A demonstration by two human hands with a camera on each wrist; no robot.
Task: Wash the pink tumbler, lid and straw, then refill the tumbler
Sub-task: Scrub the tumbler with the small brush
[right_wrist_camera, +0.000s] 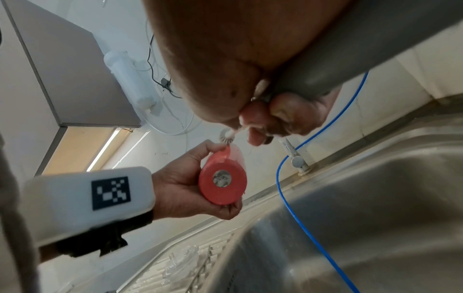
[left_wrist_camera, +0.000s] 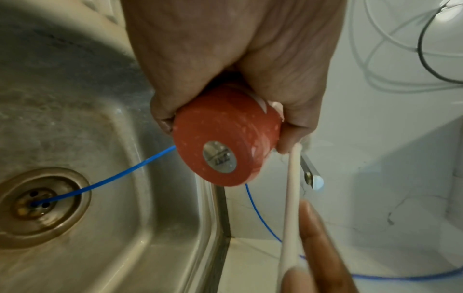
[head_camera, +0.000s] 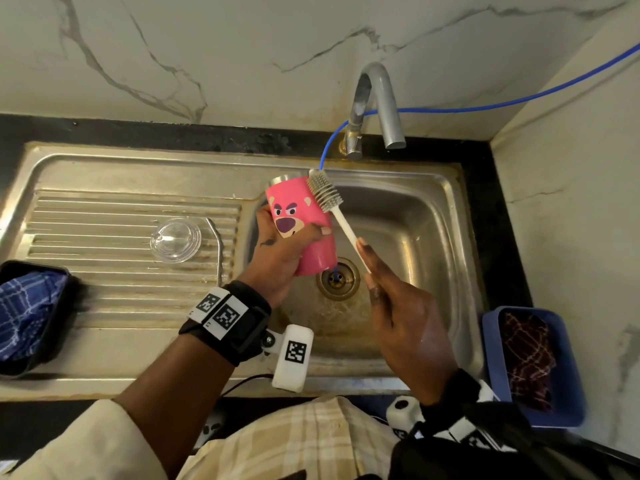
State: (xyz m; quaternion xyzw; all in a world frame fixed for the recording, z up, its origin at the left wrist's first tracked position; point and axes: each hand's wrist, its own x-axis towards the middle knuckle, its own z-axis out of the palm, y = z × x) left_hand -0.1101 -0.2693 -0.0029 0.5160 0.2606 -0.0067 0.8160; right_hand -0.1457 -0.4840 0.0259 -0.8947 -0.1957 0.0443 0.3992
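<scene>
Tumbler (head_camera: 304, 223) was up over sink (head_camera: 408, 216), tilted, mouth toward tap (head_camera: 377, 102). Left hand (head_camera: 280, 258) wrapped round its lower body. Right hand (head_camera: 401, 313) pinched brush (head_camera: 332, 206) handle, bristle head lying on outside of tumbler near rim. Lid (head_camera: 175, 239) and straw (head_camera: 218, 251) sat on drainboard, just beside each other. Blue tube (head_camera: 519, 102) ran down into drain (head_camera: 337, 278).

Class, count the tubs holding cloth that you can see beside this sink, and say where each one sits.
2. A black tub sits at the left edge on the draining board; a blue tub sits right of the basin. Others may lie out of view.
</scene>
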